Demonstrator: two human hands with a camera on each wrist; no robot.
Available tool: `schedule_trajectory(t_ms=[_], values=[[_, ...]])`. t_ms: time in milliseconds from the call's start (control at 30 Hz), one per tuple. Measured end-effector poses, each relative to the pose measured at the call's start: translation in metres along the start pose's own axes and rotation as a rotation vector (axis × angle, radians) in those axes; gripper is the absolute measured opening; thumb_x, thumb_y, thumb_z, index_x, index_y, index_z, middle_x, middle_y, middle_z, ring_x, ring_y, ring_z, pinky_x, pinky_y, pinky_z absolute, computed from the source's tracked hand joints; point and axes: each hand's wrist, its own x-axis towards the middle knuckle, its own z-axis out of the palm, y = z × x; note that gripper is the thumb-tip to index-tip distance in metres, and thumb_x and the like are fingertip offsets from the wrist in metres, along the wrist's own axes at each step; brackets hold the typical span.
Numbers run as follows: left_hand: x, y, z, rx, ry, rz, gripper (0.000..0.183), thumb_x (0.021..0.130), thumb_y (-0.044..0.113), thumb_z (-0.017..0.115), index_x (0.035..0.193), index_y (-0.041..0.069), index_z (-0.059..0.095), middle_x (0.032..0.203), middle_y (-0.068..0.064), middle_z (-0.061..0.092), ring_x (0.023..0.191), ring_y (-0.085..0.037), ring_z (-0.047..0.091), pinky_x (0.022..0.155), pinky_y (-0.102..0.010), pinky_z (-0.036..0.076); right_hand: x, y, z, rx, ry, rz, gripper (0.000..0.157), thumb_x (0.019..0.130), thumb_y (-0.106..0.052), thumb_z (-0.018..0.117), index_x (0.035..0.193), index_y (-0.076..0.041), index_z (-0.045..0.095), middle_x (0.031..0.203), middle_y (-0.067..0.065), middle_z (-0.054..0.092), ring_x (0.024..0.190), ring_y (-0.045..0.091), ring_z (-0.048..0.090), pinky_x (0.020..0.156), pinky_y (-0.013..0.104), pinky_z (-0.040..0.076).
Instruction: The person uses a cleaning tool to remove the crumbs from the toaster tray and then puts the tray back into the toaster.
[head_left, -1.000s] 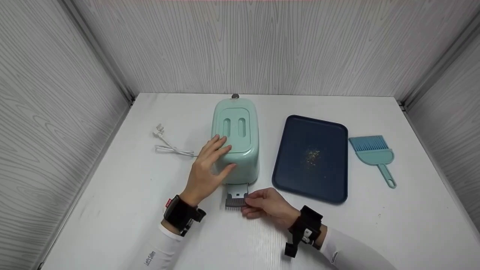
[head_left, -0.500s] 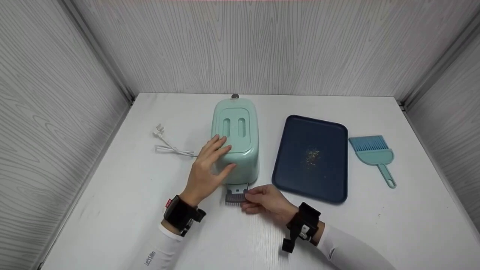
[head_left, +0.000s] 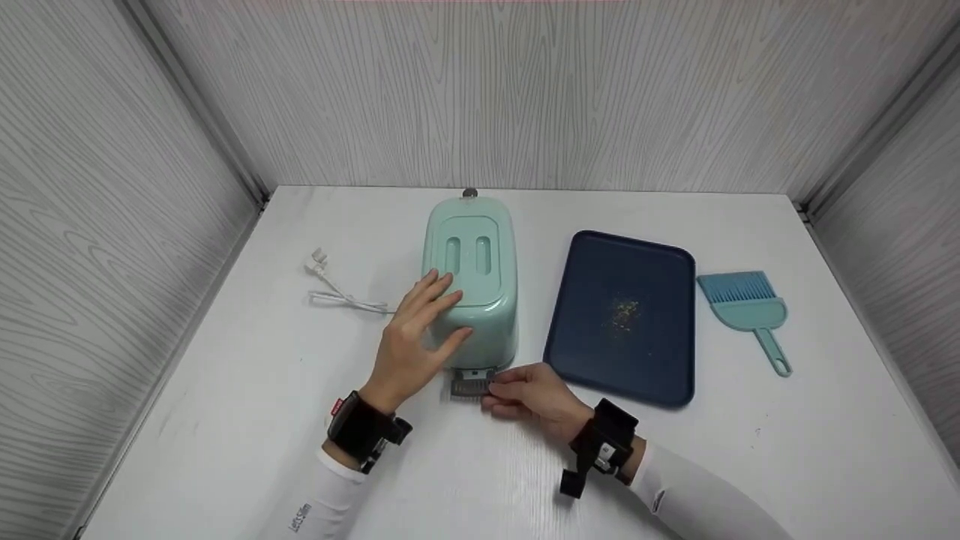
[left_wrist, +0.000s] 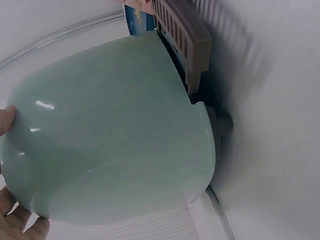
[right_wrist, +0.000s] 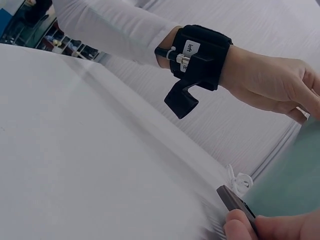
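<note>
A mint-green toaster (head_left: pixel 495 326) stands on the white table, its lidded top showing two oblong recesses. My left hand (head_left: pixel 411 341) rests on its near left corner, fingers spread over the top edge and thumb on the near end. At the base of that end a grey ribbed crumb tray (head_left: pixel 470 387) sticks out a short way. Thumb and fingers of my right hand (head_left: pixel 541 397) pinch the tray's right end. The left wrist view shows the tray's ribbed handle (left_wrist: pixel 187 35) close to the toaster's bottom edge, with a dark gap behind it.
Right of the toaster lies a navy tray (head_left: pixel 592 360) with golden crumbs (head_left: pixel 625 313) in its middle. Beyond it is a mint brush (head_left: pixel 754 311) with blue bristles. A white power cord (head_left: pixel 349 301) and its plug lie to the left. Wood-grain panels border the table.
My right hand has moved away from me, and the crumb tray has slid further into the toaster, so less of it shows. My left hand stays in place on the toaster.
</note>
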Motion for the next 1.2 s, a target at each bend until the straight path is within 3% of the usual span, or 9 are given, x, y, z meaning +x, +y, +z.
schedule_trajectory(t_ms=[433, 800, 1200], values=[[0.0006, 0.0008, -0.0004, 0.007, -0.011, -0.007, 0.048, 0.091, 0.023, 0.083, 0.132, 0.004, 0.068, 0.148, -0.012, 0.058, 0.147, -0.030, 0.044, 0.122, -0.042, 0.040, 0.0058, -0.0004, 0.0005, 0.056, 0.054, -0.002, 0.028, 0.102, -0.002, 0.062, 0.121, 0.018, 0.061, 0.099, 0.020, 0.076, 0.092, 0.021, 0.077, 0.084, 0.026, 0.065], [-0.0002, -0.0002, -0.0008, -0.007, -0.009, 0.001, 0.050, 0.089, 0.022, 0.084, 0.133, 0.005, 0.068, 0.149, -0.011, 0.057, 0.147, -0.031, 0.043, 0.120, -0.041, 0.043, 0.0063, -0.0038, 0.0001, 0.094, 0.070, 0.019, 0.035, 0.104, -0.003, 0.060, 0.131, 0.018, 0.055, 0.106, 0.022, 0.075, 0.098, 0.020, 0.076, 0.088, 0.024, 0.063], [0.0002, 0.0007, -0.0008, 0.003, -0.012, -0.010, 0.048, 0.089, 0.023, 0.084, 0.132, 0.005, 0.069, 0.147, -0.010, 0.059, 0.147, -0.030, 0.044, 0.121, -0.040, 0.042, 0.0083, -0.0050, 0.0020, 0.103, 0.098, 0.031, 0.032, 0.103, -0.002, 0.061, 0.127, 0.019, 0.058, 0.101, 0.023, 0.076, 0.093, 0.021, 0.077, 0.085, 0.025, 0.064]])
